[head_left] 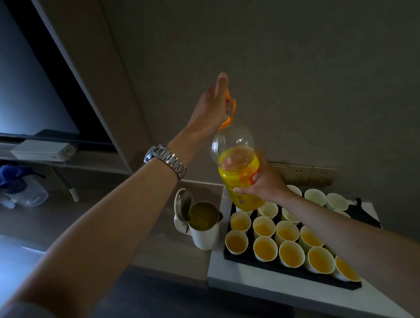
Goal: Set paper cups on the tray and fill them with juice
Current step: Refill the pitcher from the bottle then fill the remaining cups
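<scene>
I see my left hand (214, 105) gripping the orange handle at the juice bottle (238, 167) top, frame centre; my right hand (263, 182) clasps its body. It hangs above the black tray (283, 268) of paper cups (264, 248), lower right, on the desk (247, 285). The open white jug (205, 229) stands just left of the tray.

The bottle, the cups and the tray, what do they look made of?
Bottle: clear glossy plastic, likely; juice shows through and light glints on its shoulder. Cups: white matte paper, it seems, with thin rolled rims. Tray: black, matte, no glare; plastic or wood, can't tell.
</scene>
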